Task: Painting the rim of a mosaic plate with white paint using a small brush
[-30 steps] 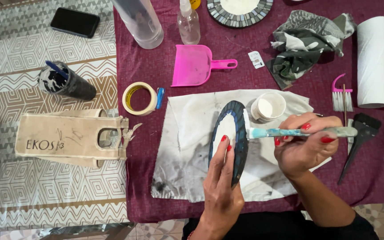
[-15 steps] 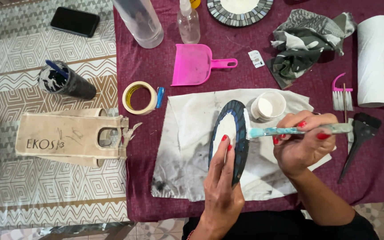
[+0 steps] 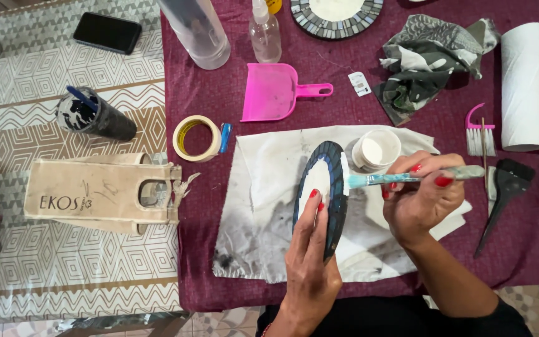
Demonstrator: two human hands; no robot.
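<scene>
Two hands at work over a stained white cloth (image 3: 263, 206) spread on the maroon tablecloth (image 3: 219, 100), near the table's front edge. Left hand (image 3: 310, 265) props a round dark-rimmed disc (image 3: 322, 190) up on its edge, fingers flat along its pale face and thumb behind, so the rim tilts toward the brush. Right hand (image 3: 422, 200) is clenched around a pale blue brush (image 3: 407, 178), handle pointing toward the right edge, bristles touching the disc's upper rim; it looks to be coating the edge. Small white pot (image 3: 377, 150) sits just beside the brush tip, on the cloth's back edge, handy for dipping. Cloth seems laid to catch drips. Further back: pink dustpan (image 3: 276, 92), tape roll (image 3: 196, 138), spray bottle (image 3: 263, 31), a finished mosaic disc (image 3: 337, 14) at the back edge. Right side crowded: crumpled rag (image 3: 428, 59), paper towel roll (image 3: 527, 87), black spatula (image 3: 503, 193) near the right hand's knuckles. Open room lies left of the disc on the cloth; front edge close under both wrists.
</scene>
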